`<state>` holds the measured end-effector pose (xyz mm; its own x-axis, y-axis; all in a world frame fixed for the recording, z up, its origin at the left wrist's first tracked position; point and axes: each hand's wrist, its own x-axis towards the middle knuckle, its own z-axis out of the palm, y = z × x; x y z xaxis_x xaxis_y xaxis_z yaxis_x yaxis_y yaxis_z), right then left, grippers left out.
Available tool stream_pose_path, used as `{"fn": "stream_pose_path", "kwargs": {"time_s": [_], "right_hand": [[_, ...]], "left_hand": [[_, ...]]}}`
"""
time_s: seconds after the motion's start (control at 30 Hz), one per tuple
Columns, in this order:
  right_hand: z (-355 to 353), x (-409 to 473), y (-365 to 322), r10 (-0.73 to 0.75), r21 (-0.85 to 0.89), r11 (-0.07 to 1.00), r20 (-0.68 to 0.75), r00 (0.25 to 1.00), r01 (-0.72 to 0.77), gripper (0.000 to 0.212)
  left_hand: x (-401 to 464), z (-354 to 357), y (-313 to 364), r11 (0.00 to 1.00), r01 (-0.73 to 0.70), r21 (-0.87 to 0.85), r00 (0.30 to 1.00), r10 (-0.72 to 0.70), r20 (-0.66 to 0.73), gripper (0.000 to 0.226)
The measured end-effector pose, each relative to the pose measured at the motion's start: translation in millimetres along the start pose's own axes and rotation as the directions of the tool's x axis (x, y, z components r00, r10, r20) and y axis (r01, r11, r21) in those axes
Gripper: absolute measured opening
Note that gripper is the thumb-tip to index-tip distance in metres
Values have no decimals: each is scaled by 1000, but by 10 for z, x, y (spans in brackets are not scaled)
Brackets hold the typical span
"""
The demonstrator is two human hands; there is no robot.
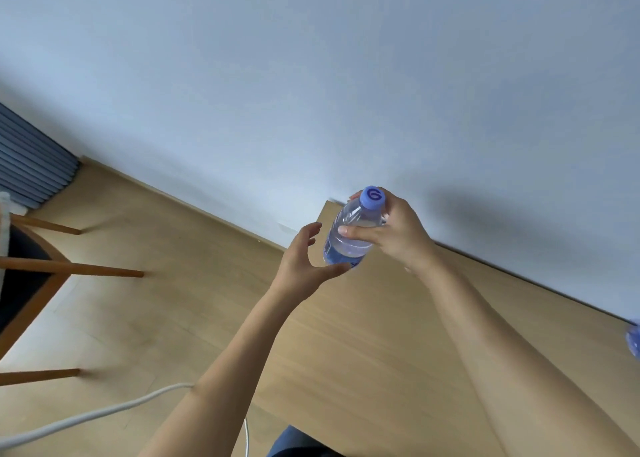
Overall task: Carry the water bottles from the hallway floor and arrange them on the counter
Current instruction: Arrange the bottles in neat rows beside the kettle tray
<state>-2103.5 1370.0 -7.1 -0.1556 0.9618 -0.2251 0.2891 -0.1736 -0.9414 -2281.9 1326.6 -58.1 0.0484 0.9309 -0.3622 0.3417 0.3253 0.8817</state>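
Bottle (349, 235), pinched near its cap by the right hand (398, 231) above the counter's (363, 335) far corner, should be lowered upright, base flat, while the left hand (304, 266), fingers spread beneath that grip, steadies its label.

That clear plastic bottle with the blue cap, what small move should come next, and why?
Probably lower the clear plastic water bottle with the blue cap straight down onto the light wooden counter. The right hand grips it near the neck above the counter's far corner, and the left hand is cupped at its base, ready to steady it.
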Motion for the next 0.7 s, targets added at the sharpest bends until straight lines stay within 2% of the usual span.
{"fn": "stream_pose_path", "kwargs": {"time_s": [0.1,0.23,0.37,0.47,0.5,0.6,0.7], "right_hand": [[-258,-240,-239,-43,20,999,125,991,41,27],[-585,-543,-513,-63,10,998,183,981,62,34],[-889,-815,-629,-89,132,989,152,984,69,35],[-1055,-1081,-736,-146,176,975,48,988,135,22],[-1083,-1166,-764,-153,175,972,-26,988,155,24],[-1125,-1416,-809,-108,199,966,-267,958,164,47],[-1204,-1643,-814,-71,225,956,-446,892,189,51]], "left_hand": [[-96,52,218,996,-76,-54,984,83,155,84],[-321,220,607,980,-198,-32,930,198,309,70],[-631,469,1002,949,-289,-127,878,315,360,33],[-854,691,1259,944,-248,-217,878,314,361,30],[-920,764,1348,943,-232,-240,887,307,346,33],[-1100,1012,1604,934,-205,-293,912,291,290,38],[-1256,1296,1749,928,-256,-272,916,322,237,44]]}}
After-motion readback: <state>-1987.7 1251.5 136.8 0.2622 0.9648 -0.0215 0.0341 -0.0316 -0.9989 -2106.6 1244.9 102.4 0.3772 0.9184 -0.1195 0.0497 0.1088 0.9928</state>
